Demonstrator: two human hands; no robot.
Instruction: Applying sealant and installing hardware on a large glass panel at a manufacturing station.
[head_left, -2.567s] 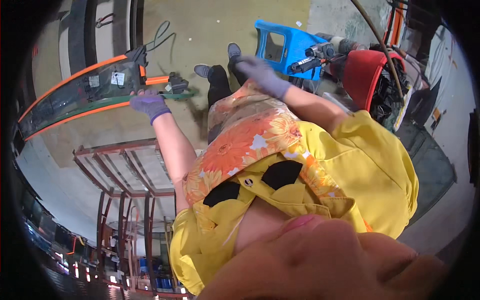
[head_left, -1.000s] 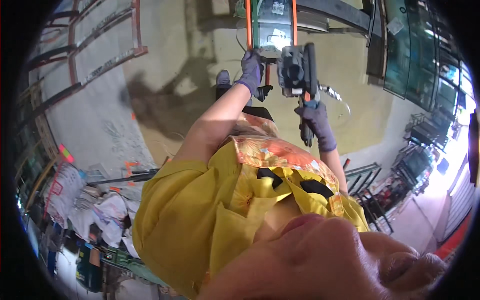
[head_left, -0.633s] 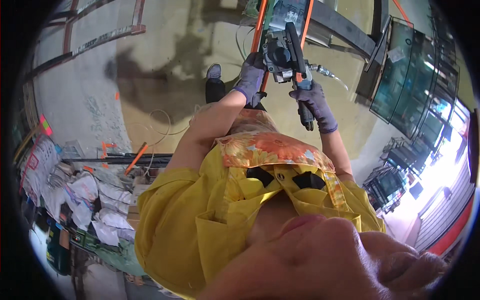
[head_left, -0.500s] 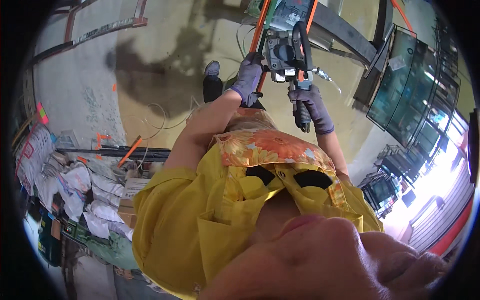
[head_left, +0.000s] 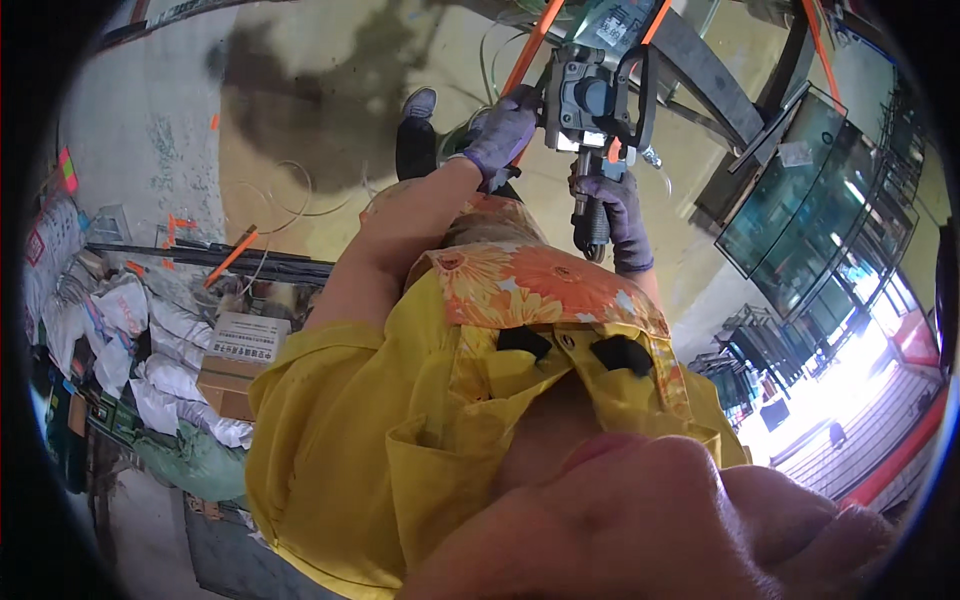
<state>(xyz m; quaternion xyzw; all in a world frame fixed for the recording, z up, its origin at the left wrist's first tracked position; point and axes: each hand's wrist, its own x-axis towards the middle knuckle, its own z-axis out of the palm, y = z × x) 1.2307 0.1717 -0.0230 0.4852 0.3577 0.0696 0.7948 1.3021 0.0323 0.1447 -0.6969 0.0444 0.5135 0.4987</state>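
A bulky grey and black hand-held machine [head_left: 585, 95] is held out in front of me, with a black loop handle on its right side and a metal hose fitting. My right hand [head_left: 622, 215], in a grey-purple glove, is closed on its lower part, next to a dark ribbed cylinder [head_left: 598, 225]. My left hand [head_left: 500, 138], gloved alike, is closed against the machine's left side; what its fingers wrap is hidden. Close behind that hand runs an orange bar [head_left: 533, 45]. Beyond the machine lies a glass pane [head_left: 612, 22] with a printed label.
Dark steel beams [head_left: 705, 75] cross the far right. Glass panels [head_left: 800, 205] lean along the right side. At the left are a cardboard box [head_left: 243, 365], white sacks [head_left: 165, 375] and dark bars [head_left: 215, 262]. A thin hose [head_left: 300, 205] loops on the floor.
The whole view has shifted slightly: things at the left moved further left, and the machine with both hands sits a little further right. Both hands keep their hold.
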